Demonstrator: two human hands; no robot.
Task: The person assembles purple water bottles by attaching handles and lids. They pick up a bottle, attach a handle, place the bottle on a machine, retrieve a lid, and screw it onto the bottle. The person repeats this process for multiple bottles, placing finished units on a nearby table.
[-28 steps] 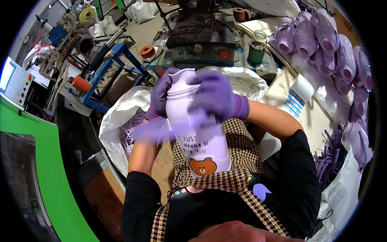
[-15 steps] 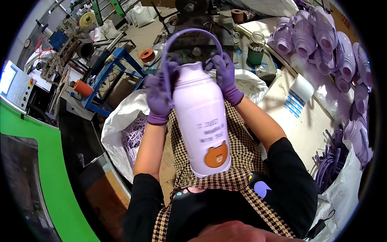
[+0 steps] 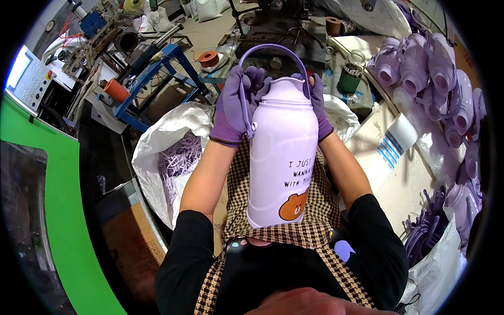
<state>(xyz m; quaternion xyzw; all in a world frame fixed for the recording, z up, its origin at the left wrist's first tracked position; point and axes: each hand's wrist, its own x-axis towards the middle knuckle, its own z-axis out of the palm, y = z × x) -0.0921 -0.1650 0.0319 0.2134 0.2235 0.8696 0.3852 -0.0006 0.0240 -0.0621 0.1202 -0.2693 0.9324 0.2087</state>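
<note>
A light purple thermos bottle shell (image 3: 281,157) leans upright against my apron, with a brown bear face and dark lettering on its front. A darker purple carrying handle (image 3: 273,46) arches over its neck. My left hand (image 3: 231,105), in a purple glove, is closed round the handle's left arm. That arm's lower end lies beside a small peg (image 3: 254,126) on the shell; whether it is fastened there I cannot tell. My gloved right hand (image 3: 320,107) grips the right shoulder by the handle's other arm, its fingers partly hidden behind the shell.
A white sack (image 3: 181,118) of purple shavings stands left of my lap. On the right, several purple shells (image 3: 415,68) are piled above loose handles (image 3: 428,226) in a bag. A green-wrapped jar (image 3: 350,79) stands on the bench. A green machine (image 3: 63,210) fills the left side.
The shell has shifted right and turned, so its print faces further right. My left hand has moved right with the handle; my right hand has come down against the shell's shoulder.
</note>
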